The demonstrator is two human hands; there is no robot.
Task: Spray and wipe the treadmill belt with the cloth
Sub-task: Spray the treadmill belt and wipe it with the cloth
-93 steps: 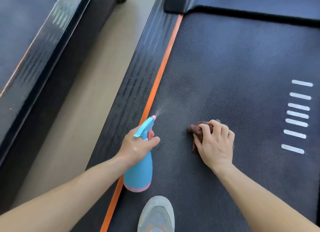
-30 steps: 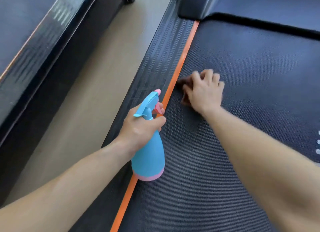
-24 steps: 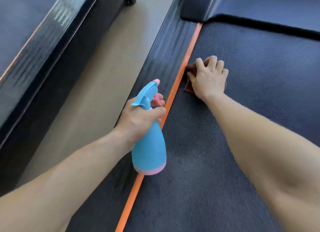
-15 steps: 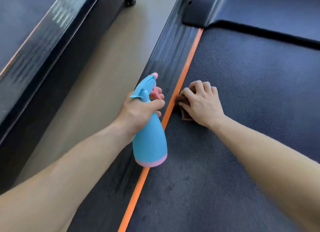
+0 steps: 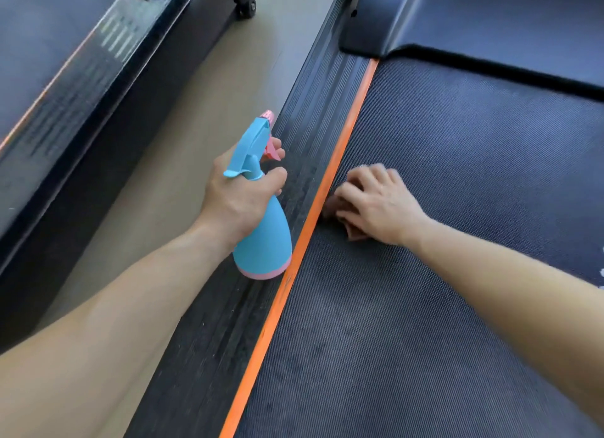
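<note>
The right hand has pulled the cloth back toward the person along the belt, approx. beside the orange stripe; its grip is pressed flat on the cloth. The left hand stays clenched on the spray bottle, now over the side rail, w/o spraying. So the left edge is being wiped; the rest of the belt prob. remains.

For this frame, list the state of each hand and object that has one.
left hand: gripping the spray bottle's neck, finger on the trigger
spray bottle: held upright over the side rail, no spray visible
right hand: pressed down on the cloth
cloth: bunched under the hand, on the belt beside the orange stripe
belt: darker patches nearer the camera
</note>
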